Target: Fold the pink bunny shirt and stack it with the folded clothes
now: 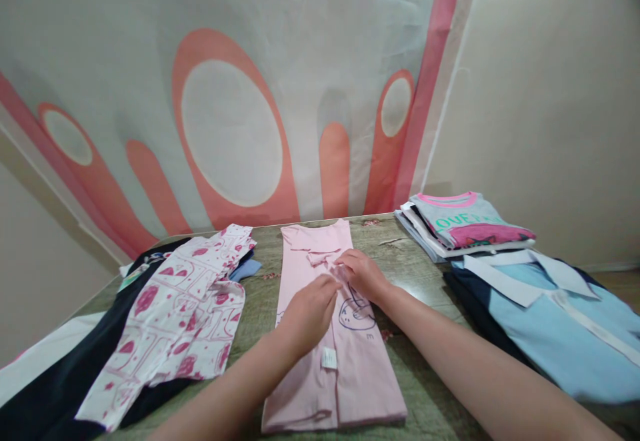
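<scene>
A pink garment [360,374] lies lengthwise in front of me, its sides folded inward into a long strip. It has a dark line drawing on it and a small white label [329,358] near the middle. My left hand [310,311] is closed in a pinch on the garment's upper middle, with its fingertips partly hidden. Just beyond it, my right hand [361,273] pinches a bunched bit of the same pink cloth near the centre. The two hands are close together but apart.
On the left, a white garment with a pink print [185,308] covers a loose heap of dark clothes [95,368]. A folded stack topped by a grey and pink shirt [465,218] sits at the back right. Nearer lies a folded light-blue shirt [555,328]. The wooden table [420,348] meets a patterned backdrop [240,94].
</scene>
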Motion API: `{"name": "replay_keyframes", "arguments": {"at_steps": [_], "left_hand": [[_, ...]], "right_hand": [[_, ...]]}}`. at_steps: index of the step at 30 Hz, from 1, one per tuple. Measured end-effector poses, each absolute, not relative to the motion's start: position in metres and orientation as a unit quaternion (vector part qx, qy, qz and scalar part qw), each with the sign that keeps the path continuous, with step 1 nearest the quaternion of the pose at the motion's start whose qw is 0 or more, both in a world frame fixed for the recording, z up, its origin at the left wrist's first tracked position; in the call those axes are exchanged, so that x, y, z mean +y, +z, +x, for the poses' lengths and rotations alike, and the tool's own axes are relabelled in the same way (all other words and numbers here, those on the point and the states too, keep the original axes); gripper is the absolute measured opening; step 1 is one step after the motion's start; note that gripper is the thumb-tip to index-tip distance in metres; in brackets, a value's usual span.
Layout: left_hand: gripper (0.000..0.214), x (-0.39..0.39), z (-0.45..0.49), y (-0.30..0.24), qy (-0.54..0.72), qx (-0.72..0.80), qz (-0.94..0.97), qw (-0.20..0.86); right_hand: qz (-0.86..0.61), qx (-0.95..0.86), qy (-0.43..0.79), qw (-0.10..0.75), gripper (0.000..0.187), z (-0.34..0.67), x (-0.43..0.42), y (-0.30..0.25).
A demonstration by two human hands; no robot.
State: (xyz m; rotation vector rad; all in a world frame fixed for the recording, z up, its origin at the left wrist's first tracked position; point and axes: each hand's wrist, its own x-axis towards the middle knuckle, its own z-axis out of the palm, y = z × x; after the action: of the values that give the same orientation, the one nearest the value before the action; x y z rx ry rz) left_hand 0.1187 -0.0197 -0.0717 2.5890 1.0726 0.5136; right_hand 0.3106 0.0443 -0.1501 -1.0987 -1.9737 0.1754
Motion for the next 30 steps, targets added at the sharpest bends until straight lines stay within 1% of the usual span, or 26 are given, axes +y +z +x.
{"name": "replay_keyframes", "arguments": {"at_steps": [2,4,6,9,12,14,17,19,21,23,25,30], "left_hand": [[0.035,0.006,0.125,-0.087,0.177,0.341,0.920,0.082],[0.035,0.023,0.124,-0.102,0.160,0.327,0.930,0.049],[0.033,0.030,0.118,-0.111,0.154,0.323,0.933,0.047],[0.027,0.030,0.105,-0.115,0.178,0.317,0.929,0.069],[0.024,0.035,0.096,-0.110,0.235,0.338,0.908,0.076],[0.023,0.048,0.094,-0.106,0.259,0.369,0.890,0.066],[0.024,0.073,0.094,-0.103,0.222,0.418,0.879,0.056],[0.028,0.087,0.095,-0.103,0.182,0.444,0.876,0.054],[0.024,0.094,0.094,-0.106,0.169,0.454,0.873,0.052],[0.016,0.095,0.091,-0.109,0.183,0.447,0.874,0.048],[0.013,0.094,0.088,-0.113,0.202,0.428,0.879,0.050],[0.017,0.092,0.081,-0.114,0.231,0.426,0.873,0.057]], "right_hand": [[-0.434,-0.797,0.066,0.415,0.025,0.310,0.044,-0.151],[-0.443,-0.800,0.061,0.401,0.023,0.311,0.044,-0.151],[-0.469,-0.793,0.054,0.386,0.022,0.312,0.043,-0.149],[-0.493,-0.782,0.050,0.378,0.023,0.309,0.041,-0.145],[-0.471,-0.796,0.050,0.377,0.025,0.300,0.038,-0.142],[-0.454,-0.815,0.048,0.357,0.027,0.292,0.035,-0.142],[-0.450,-0.835,0.046,0.313,0.029,0.286,0.033,-0.143],[-0.451,-0.839,0.049,0.299,0.029,0.285,0.032,-0.143],[-0.452,-0.838,0.055,0.300,0.028,0.286,0.032,-0.141],[-0.448,-0.837,0.062,0.307,0.026,0.287,0.033,-0.140],[-0.451,-0.830,0.063,0.323,0.027,0.286,0.033,-0.139],[-0.459,-0.815,0.071,0.345,0.027,0.287,0.033,-0.141]]}}
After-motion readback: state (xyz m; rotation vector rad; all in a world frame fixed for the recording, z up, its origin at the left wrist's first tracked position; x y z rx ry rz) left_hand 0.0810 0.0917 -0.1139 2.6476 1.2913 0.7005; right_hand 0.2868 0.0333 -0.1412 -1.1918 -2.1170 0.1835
